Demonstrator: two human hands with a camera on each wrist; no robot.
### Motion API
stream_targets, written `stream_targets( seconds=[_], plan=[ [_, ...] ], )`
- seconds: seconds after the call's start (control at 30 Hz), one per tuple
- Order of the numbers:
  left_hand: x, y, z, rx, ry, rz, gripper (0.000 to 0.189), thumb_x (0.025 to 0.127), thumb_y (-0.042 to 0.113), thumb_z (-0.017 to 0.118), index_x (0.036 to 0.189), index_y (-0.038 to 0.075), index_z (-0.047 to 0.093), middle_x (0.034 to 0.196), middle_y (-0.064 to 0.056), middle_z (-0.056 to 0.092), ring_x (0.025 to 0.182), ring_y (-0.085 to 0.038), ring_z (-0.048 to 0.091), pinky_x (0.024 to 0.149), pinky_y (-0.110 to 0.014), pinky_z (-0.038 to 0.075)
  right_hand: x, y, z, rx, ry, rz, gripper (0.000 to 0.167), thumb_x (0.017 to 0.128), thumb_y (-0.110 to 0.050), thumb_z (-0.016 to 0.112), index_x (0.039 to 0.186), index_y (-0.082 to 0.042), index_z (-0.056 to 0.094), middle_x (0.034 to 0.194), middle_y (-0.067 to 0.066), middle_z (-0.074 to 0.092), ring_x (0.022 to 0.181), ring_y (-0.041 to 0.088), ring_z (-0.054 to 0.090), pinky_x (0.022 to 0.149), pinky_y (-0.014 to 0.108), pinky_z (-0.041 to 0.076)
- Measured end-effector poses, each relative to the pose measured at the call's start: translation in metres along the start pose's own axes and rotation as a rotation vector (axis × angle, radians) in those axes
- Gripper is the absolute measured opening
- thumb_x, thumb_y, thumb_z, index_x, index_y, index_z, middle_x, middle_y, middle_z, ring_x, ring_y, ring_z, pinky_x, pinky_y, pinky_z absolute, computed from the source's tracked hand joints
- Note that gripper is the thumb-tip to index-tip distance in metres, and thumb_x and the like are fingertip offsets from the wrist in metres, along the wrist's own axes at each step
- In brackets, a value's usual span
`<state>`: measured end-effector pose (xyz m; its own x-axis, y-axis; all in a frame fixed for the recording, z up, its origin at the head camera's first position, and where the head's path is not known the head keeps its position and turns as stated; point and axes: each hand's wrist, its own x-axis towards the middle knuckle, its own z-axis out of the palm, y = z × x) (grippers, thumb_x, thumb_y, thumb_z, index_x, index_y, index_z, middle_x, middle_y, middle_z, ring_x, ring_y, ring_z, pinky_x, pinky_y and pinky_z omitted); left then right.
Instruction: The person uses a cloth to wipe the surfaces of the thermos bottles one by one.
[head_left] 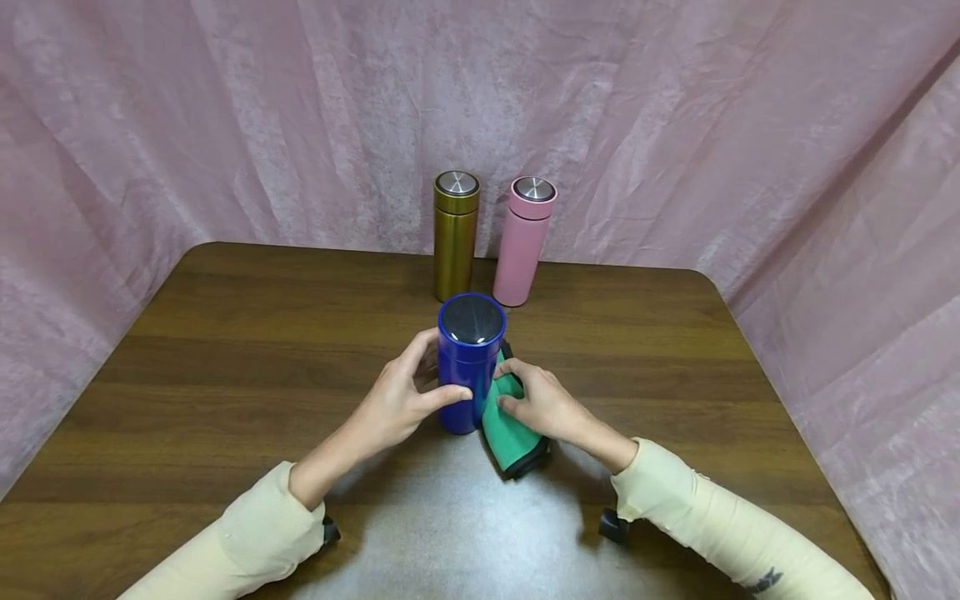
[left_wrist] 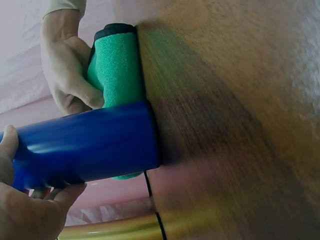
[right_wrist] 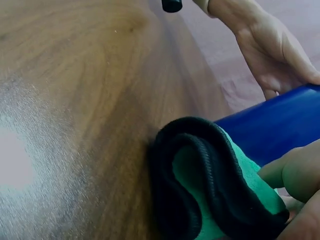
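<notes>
A blue cylindrical flask [head_left: 463,371] with a dark glossy top stands upright on the wooden table. My left hand [head_left: 397,400] grips it from the left, thumb across the front and fingers round the far side. Against the flask's right side lies a folded green cloth [head_left: 512,437] with black edging. My right hand [head_left: 547,404] holds this cloth between thumb and fingers. In the right wrist view the folds of the cloth [right_wrist: 245,172] stand on the table beside the flask [right_wrist: 275,122]. The left wrist view shows the flask's base [left_wrist: 150,135] at the tabletop.
Behind the blue flask stand a gold flask [head_left: 454,246] and a pink flask [head_left: 521,250], both upright with silvery lids. The brown wooden table [head_left: 225,358] has rounded back corners. Pink curtains [head_left: 337,125] hang behind it and at both sides.
</notes>
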<state>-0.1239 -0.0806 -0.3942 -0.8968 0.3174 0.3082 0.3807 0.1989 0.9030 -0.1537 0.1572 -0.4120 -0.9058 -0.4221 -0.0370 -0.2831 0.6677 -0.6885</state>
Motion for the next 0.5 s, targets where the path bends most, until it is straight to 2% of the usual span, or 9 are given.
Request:
stream_targets(
  seconds=[0.17,0.27,0.4,0.5],
  plan=[
    [0.002,0.001,0.000,0.001,-0.005,0.005,0.069,0.086,0.004,0.084,0.145,0.003,0.047,0.132,-0.017,0.065,0.122,-0.030,0.064,0.105,-0.044,0.052,-0.001,0.005,-0.008,0.094,-0.043,0.033,0.029,0.094,-0.007,0.073,0.122,-0.008,0.066,0.119,0.012,0.067,0.099,0.023,0.059,0.083,0.037,0.051],
    [0.004,0.001,-0.001,0.004,-0.013,0.008,0.069,0.086,0.005,0.084,0.145,0.003,0.047,0.133,-0.016,0.064,0.122,-0.029,0.064,0.105,-0.044,0.052,-0.006,0.006,-0.017,0.147,-0.031,0.058,0.031,0.094,-0.009,0.074,0.124,-0.009,0.066,0.126,0.012,0.065,0.107,0.024,0.057,0.089,0.039,0.050],
    [0.007,0.000,-0.002,0.005,-0.010,0.003,0.069,0.086,0.006,0.085,0.145,0.003,0.048,0.133,-0.016,0.064,0.121,-0.030,0.064,0.104,-0.044,0.053,-0.015,0.002,-0.033,0.171,0.031,0.056,0.033,0.094,-0.010,0.075,0.126,-0.009,0.065,0.118,0.012,0.066,0.094,0.022,0.058,0.080,0.035,0.051],
    [0.010,-0.001,-0.004,0.002,-0.006,0.002,0.069,0.086,0.005,0.085,0.144,0.003,0.049,0.131,-0.016,0.066,0.120,-0.030,0.065,0.104,-0.045,0.053,-0.023,-0.004,-0.047,0.187,0.108,0.014,0.034,0.094,-0.010,0.075,0.126,-0.008,0.065,0.111,0.012,0.065,0.083,0.020,0.057,0.072,0.032,0.051]
  ],
)
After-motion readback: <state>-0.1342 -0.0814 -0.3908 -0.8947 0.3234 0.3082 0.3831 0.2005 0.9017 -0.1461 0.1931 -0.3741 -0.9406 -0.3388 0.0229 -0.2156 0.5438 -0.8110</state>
